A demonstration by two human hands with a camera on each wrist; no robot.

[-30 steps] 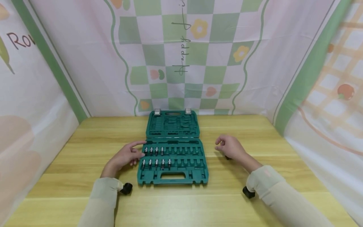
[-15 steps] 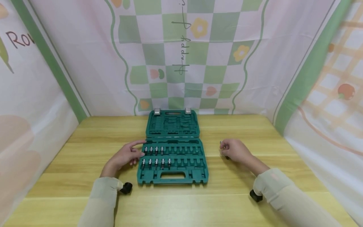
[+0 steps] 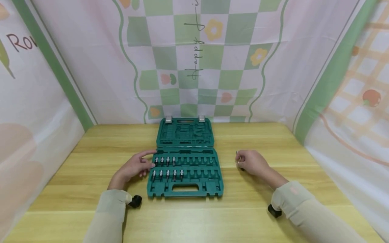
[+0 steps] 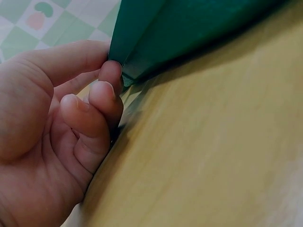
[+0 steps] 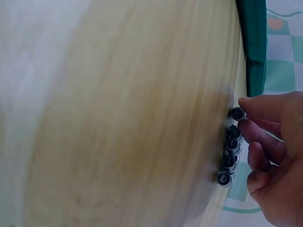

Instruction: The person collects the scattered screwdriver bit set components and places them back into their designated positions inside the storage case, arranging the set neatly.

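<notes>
- Left wrist: we find the left hand (image 4: 52, 137) at the green case's (image 4: 147, 23) left wall, fingers relaxed, touching rather than grasping, perhaps to steady it.
- Right wrist: right of the case, we see the right hand (image 5: 284, 170) pinching one socket bit (image 5: 237, 113), likely to part it from the other bits (image 5: 229, 162).
- Head: seated bits (image 3: 167, 174) fill the case's left half; we notice the right hand farther right of the case than a second ago.

Clothing: a person is wearing long, pale beige fabric sleeves (image 3: 103, 219).
Hems: broad greyish-beige fabric cuffs (image 3: 287, 195) are ending them.
Gear: small, blocky black devices (image 3: 135, 201) are protruding.
</notes>
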